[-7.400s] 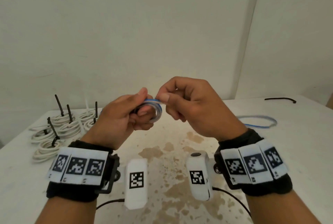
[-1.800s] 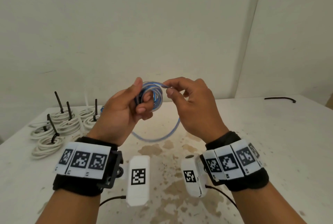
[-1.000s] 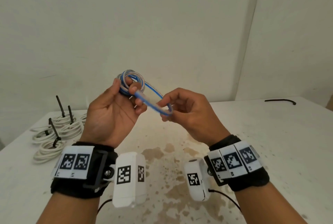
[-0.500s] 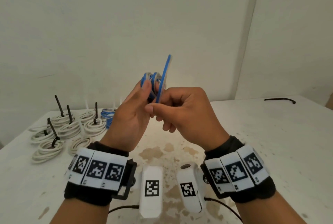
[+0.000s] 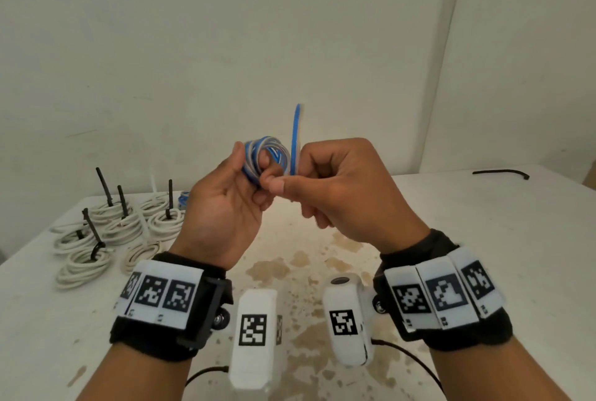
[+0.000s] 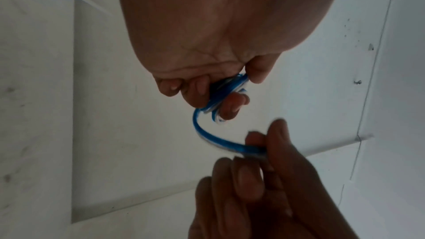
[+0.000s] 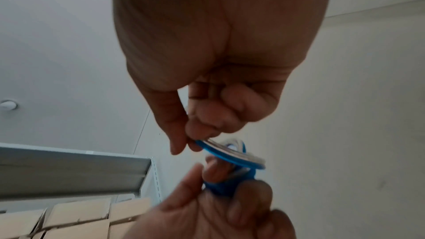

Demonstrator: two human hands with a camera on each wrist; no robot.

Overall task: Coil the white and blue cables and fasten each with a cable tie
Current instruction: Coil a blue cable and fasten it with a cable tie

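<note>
Hands (image 5: 225,207) (image 5: 342,187) pinch blue cable (image 5: 266,155) above table (image 5: 483,239).

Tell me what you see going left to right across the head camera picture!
White cable coils → left hand → blue cable coil → blue cable end sticking up → right hand → black cable tie, far right on the table.
</note>
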